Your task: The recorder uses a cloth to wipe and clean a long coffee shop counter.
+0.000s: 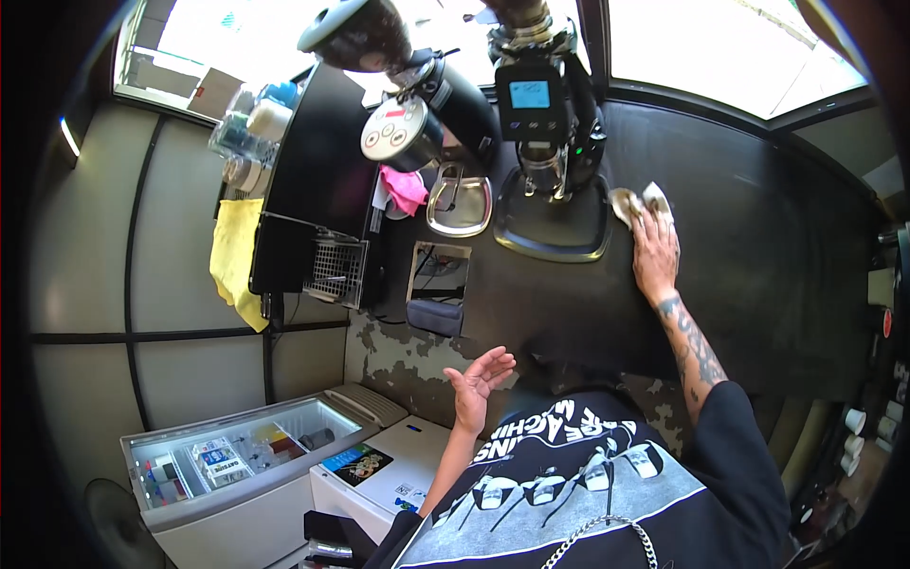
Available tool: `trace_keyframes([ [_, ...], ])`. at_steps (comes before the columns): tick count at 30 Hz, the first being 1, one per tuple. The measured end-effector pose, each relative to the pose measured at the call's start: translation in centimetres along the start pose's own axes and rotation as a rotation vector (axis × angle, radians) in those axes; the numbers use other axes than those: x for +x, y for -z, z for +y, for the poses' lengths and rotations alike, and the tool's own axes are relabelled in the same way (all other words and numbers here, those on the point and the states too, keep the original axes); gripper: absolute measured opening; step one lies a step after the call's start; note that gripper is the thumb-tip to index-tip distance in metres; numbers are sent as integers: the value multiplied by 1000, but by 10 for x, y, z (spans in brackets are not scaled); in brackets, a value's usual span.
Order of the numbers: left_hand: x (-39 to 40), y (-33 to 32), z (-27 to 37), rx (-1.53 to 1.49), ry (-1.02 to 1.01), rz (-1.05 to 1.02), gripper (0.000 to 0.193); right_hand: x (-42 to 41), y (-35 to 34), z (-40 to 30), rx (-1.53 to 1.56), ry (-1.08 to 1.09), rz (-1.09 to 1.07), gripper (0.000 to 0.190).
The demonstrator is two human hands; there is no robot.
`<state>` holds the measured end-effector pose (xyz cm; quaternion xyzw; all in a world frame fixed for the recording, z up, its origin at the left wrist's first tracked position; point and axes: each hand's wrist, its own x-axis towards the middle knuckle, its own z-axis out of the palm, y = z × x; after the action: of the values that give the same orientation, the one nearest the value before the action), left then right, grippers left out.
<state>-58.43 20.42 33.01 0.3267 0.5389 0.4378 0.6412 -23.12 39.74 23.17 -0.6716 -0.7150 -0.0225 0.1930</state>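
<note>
My right hand [655,257] presses a stained white cloth [643,204] onto the black countertop [739,249], just right of the metal-rimmed tray [554,245] under a coffee grinder [533,107] with a lit display. In front of my body my left hand [485,383] is raised with its fingers apart, holding nothing, near the counter's front edge. Left of the lit grinder stands a second coffee grinder [402,131] with a round button face, and a small metal tray [461,206] lies below it. A pink cloth [404,189] sits beside that tray.
A cutout [439,277] opens in the counter, with a grey pouch-like item [434,318] at its front edge. At left a black machine [313,163] bears cups, and a yellow cloth [238,259] hangs beside it. A glass-topped chest freezer [242,462] and a white appliance [384,469] stand lower left.
</note>
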Motion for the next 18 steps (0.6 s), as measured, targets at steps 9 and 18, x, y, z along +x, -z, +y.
trace_keyframes([
  [9,-27,115,-5,-79,-16,11,112,-111,-21,-218,26,67,-90,54],
  [18,-33,190,18,-91,-111,-14,109,-37,-71,-305,69,104,-41,50],
])
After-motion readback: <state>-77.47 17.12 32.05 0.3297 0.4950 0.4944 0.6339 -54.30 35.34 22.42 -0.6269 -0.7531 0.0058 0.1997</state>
